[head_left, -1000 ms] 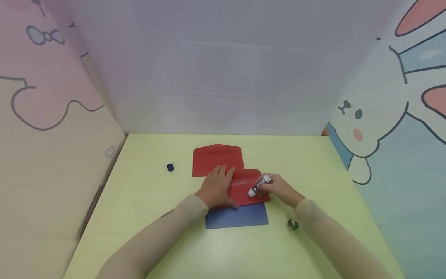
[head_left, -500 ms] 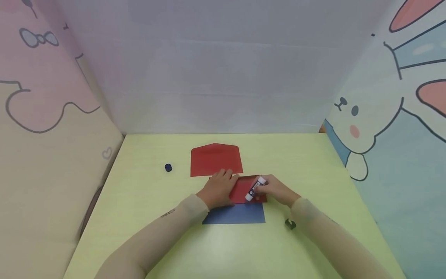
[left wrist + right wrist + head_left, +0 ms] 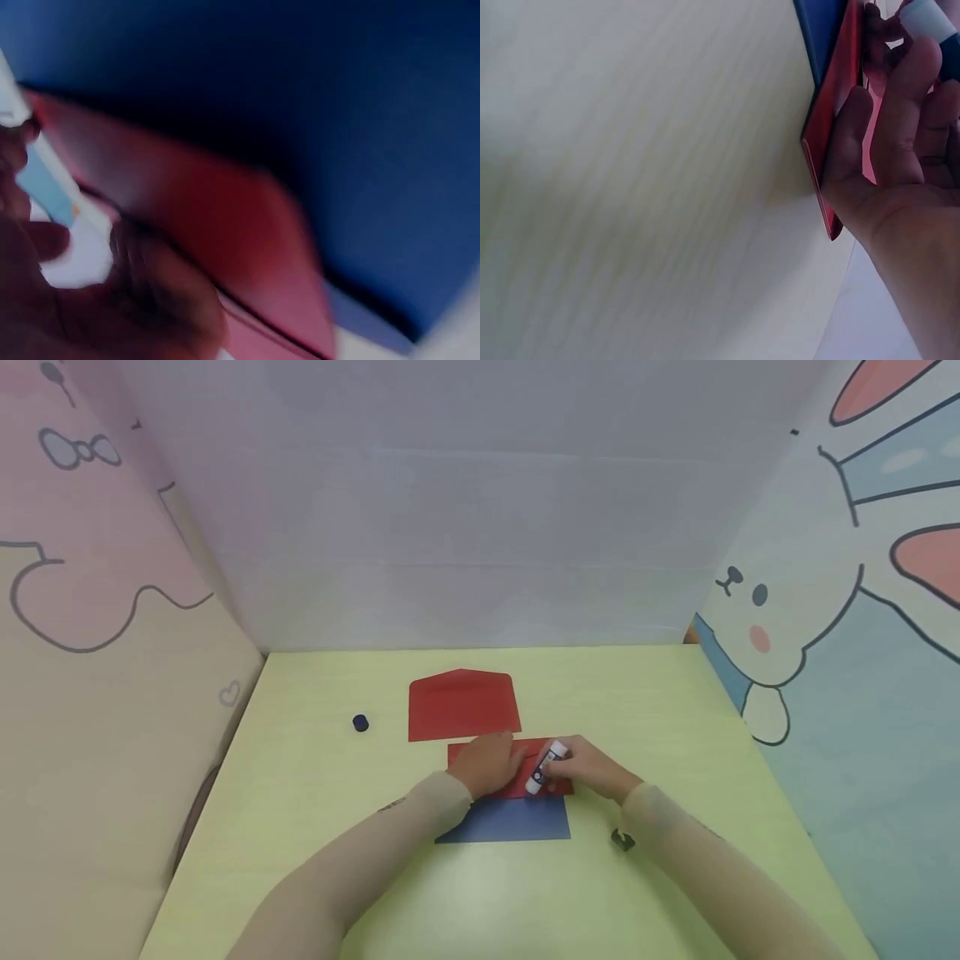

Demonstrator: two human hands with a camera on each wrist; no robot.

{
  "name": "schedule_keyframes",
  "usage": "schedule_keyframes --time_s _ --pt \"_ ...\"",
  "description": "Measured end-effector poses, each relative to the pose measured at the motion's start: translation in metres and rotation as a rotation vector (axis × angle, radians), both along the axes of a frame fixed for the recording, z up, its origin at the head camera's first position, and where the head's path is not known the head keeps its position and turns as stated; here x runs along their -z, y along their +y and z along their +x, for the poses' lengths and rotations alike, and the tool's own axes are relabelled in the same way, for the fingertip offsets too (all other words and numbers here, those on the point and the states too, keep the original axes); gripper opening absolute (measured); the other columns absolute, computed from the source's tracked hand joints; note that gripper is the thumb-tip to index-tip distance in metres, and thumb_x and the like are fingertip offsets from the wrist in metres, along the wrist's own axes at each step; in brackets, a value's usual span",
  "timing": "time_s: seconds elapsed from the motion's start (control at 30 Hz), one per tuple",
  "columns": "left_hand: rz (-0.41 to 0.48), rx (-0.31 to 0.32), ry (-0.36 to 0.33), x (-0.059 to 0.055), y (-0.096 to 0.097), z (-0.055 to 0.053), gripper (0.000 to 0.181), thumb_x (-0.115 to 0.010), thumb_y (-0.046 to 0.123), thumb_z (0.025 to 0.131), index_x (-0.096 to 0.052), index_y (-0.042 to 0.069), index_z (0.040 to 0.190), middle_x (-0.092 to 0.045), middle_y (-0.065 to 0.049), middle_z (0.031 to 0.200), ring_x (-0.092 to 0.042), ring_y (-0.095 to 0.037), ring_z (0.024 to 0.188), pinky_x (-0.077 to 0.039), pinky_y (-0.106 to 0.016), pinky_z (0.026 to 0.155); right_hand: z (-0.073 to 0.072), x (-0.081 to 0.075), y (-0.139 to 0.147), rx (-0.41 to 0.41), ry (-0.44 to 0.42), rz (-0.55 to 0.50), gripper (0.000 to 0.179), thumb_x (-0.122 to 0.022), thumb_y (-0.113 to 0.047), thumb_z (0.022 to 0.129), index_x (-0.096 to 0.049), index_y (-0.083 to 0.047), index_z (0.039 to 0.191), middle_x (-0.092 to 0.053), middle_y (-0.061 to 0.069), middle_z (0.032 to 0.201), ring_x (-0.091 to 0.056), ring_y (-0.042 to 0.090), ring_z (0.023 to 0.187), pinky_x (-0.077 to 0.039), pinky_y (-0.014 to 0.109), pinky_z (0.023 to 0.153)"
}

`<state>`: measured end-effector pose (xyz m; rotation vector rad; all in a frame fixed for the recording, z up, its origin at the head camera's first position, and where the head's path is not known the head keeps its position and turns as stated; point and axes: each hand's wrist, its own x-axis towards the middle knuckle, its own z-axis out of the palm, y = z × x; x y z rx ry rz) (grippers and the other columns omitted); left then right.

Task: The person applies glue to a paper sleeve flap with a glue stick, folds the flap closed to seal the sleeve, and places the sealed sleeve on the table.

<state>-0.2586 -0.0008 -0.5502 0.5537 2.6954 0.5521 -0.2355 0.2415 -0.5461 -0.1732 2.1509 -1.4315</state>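
In the head view a red envelope (image 3: 536, 747) lies at the middle of the table, its flap folded down over it. It overlaps a blue sheet or envelope (image 3: 510, 820) below it. My left hand (image 3: 486, 764) rests on the red envelope, fingers pressing near the flap. My right hand (image 3: 588, 767) holds a white and dark-blue glue stick (image 3: 546, 767) slantwise, above the envelope's right part. In the right wrist view the right fingers lie along the red envelope's edge (image 3: 832, 127). The left wrist view is blurred; a red fold (image 3: 225, 195) shows beside the left hand.
A second red envelope (image 3: 461, 706) lies flat behind the first. To the left stands a small dark-blue cap (image 3: 361, 722). A small dark notched piece (image 3: 622, 840) lies near the right forearm. Printed cloth walls enclose the pale yellow table (image 3: 315, 793) on three sides.
The red envelope's raised flap has been folded down toward me. My left hand has moved slightly right onto it. The right hand keeps its hold on the glue stick, nearly in place.
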Motion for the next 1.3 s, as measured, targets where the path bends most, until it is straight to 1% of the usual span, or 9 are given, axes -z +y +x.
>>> schedule_keyframes --time_s 0.07,0.17,0.2,0.3,0.43,0.73,0.87,1.13,1.3 --pt "-0.051 -0.056 0.044 0.005 0.01 -0.001 0.042 -0.069 0.053 0.116 -0.079 0.013 0.107 -0.067 -0.001 0.079 -0.066 -0.017 0.073 -0.056 -0.032 0.069 0.0 -0.001 0.0 0.0 -0.008 -0.01 0.039 -0.08 -0.025 0.106 -0.077 0.0 0.136 -0.087 0.01 0.119 -0.083 0.021 0.098 -0.069 0.032 0.093" --pt "-0.193 -0.099 0.129 0.009 0.018 -0.003 0.057 -0.069 0.062 0.114 -0.083 0.014 0.088 -0.062 -0.001 0.064 -0.063 -0.018 0.06 -0.05 -0.031 0.058 0.0 -0.001 -0.001 0.005 -0.017 -0.008 0.042 -0.082 -0.027 0.106 -0.077 -0.002 0.139 -0.087 0.007 0.121 -0.083 0.02 0.101 -0.069 0.033 0.094" --pt "-0.22 -0.105 0.137 0.014 0.019 -0.008 0.062 -0.068 0.067 0.113 -0.082 0.016 0.082 -0.059 0.001 0.059 -0.06 -0.018 0.056 -0.047 -0.03 0.055 0.0 0.0 -0.001 0.006 -0.019 -0.006 0.041 -0.082 -0.027 0.106 -0.077 -0.002 0.139 -0.087 0.007 0.12 -0.083 0.02 0.101 -0.069 0.032 0.094" --pt "-0.269 -0.146 0.154 0.014 0.02 -0.011 0.075 -0.066 0.079 0.108 -0.07 0.018 0.065 -0.053 0.001 0.053 -0.056 -0.018 0.051 -0.041 -0.029 0.052 0.0 0.0 0.0 0.007 -0.013 0.012 0.036 -0.081 -0.025 0.105 -0.079 -0.002 0.133 -0.087 0.006 0.114 -0.081 0.019 0.097 -0.068 0.031 0.091" --pt "-0.229 -0.175 0.133 0.011 0.018 -0.016 0.081 -0.07 0.086 0.101 -0.061 0.018 0.059 -0.049 0.0 0.051 -0.054 -0.017 0.048 -0.04 -0.029 0.051 -0.001 -0.002 0.0 -0.005 -0.012 0.024 0.03 -0.078 -0.022 0.105 -0.079 -0.001 0.127 -0.086 0.008 0.107 -0.08 0.02 0.091 -0.067 0.031 0.087" --pt "-0.143 -0.205 0.081 0.007 0.011 -0.018 0.079 -0.076 0.089 0.095 -0.063 0.018 0.063 -0.05 0.0 0.054 -0.055 -0.018 0.051 -0.04 -0.028 0.053 0.001 -0.002 -0.002 0.016 -0.018 0.045 0.031 -0.082 -0.023 0.103 -0.079 -0.002 0.127 -0.086 0.009 0.109 -0.081 0.02 0.09 -0.068 0.032 0.086" --pt "-0.101 -0.187 0.057 0.007 0.001 -0.02 0.07 -0.082 0.079 0.098 -0.065 0.018 0.067 -0.052 0.0 0.057 -0.054 -0.017 0.054 -0.041 -0.029 0.056 0.002 0.0 -0.002 0.035 -0.017 0.064 0.034 -0.083 -0.024 0.102 -0.078 -0.002 0.128 -0.086 0.01 0.112 -0.08 0.02 0.091 -0.069 0.033 0.087" --pt "0.003 -0.18 -0.062 -0.002 -0.014 -0.022 0.035 -0.086 0.036 0.107 -0.077 0.012 0.084 -0.058 -0.002 0.068 -0.056 -0.018 0.064 -0.048 -0.03 0.065 0.003 0.003 0.0 0.049 0.006 0.086 0.038 -0.082 -0.024 0.102 -0.078 -0.002 0.132 -0.085 0.013 0.118 -0.08 0.021 0.095 -0.07 0.034 0.089" --pt "0.001 -0.179 -0.08 -0.004 -0.016 -0.022 0.036 -0.085 0.036 0.107 -0.076 0.012 0.082 -0.057 -0.002 0.065 -0.055 -0.018 0.062 -0.048 -0.03 0.064 0.006 0.003 0.009 0.071 0.027 0.001 0.033 -0.078 -0.022 0.107 -0.077 0.0 0.132 -0.084 0.013 0.12 -0.079 0.023 0.097 -0.068 0.034 0.09"
